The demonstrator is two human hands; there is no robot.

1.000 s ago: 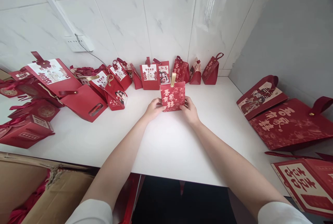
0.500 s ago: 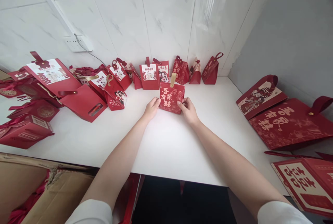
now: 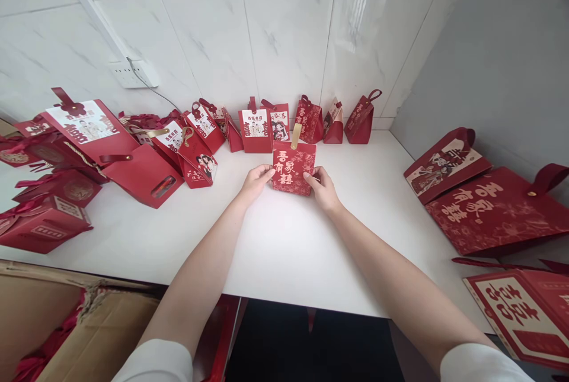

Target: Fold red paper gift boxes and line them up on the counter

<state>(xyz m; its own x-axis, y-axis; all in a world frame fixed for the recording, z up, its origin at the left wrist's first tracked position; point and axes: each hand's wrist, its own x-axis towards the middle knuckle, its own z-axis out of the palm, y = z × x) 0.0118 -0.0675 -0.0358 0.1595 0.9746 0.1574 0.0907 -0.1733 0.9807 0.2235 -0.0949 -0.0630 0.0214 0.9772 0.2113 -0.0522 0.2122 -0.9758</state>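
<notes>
A small red gift box (image 3: 293, 167) with gold Chinese characters and a gold ribbon loop on top stands upright near the middle of the white table. My left hand (image 3: 259, 183) is closed at its left edge, thumb against the side. At the right edge my right hand (image 3: 323, 188) pinches the box, with the thumb on its front face. The fingers behind the box are partly hidden. Just behind it are a red box with a white printed front (image 3: 256, 131) and a patterned red box (image 3: 309, 121).
Several red gift boxes line the tiled wall. A large red box (image 3: 142, 176) and ribboned boxes (image 3: 47, 225) crowd the left. Big red boxes (image 3: 493, 213) lean by the grey panel at right. An open cardboard box (image 3: 104, 334) sits below the table edge, front left.
Almost nothing differs. The gift box between my hands has tilted very slightly, and both hands stay at its sides.
</notes>
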